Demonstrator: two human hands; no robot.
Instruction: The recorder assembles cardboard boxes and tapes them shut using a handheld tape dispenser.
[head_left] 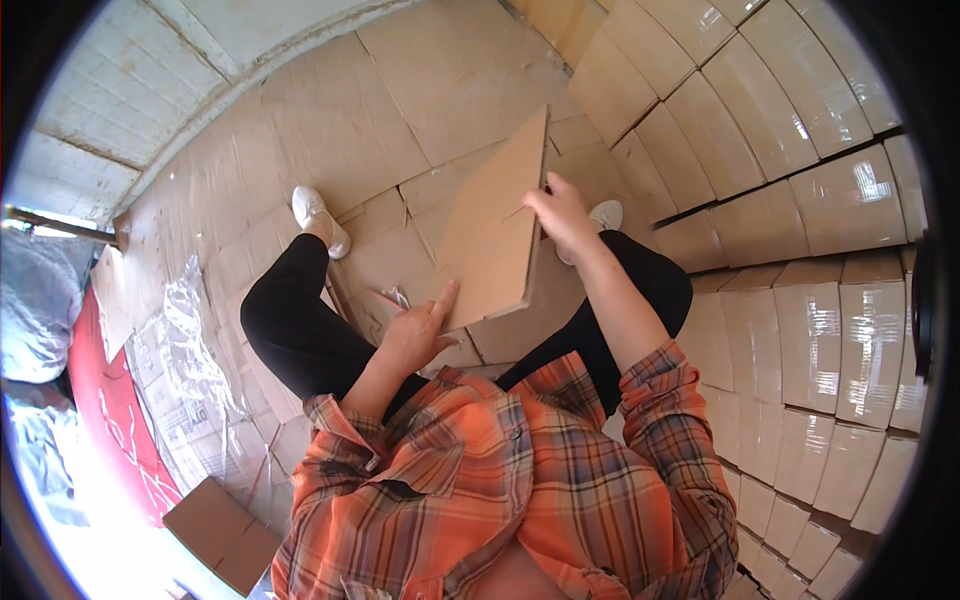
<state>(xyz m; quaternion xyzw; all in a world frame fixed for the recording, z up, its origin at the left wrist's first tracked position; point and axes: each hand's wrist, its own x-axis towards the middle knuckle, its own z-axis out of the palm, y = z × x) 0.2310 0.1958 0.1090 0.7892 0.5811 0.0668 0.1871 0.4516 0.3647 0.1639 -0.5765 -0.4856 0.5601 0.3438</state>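
A flat folded piece of brown cardboard [492, 235] stands tilted between my legs. My right hand [562, 212] is closed on its right edge, fingers behind and thumb on the near face. At its lower left corner is my left hand [408, 335], with the index finger stretched out against the board and the thumb apart below it. The left hand's other fingers are partly hidden. Just beyond that hand lies a small shiny thing [397, 296], too small to make out.
Stacked brown cartons [760, 225] with shiny tape rise along the right side. Flattened cardboard [330, 110] covers the floor. Clear plastic film [190, 340] and a red sheet [115, 420] lie at left. A brown carton [225, 535] sits at the lower left.
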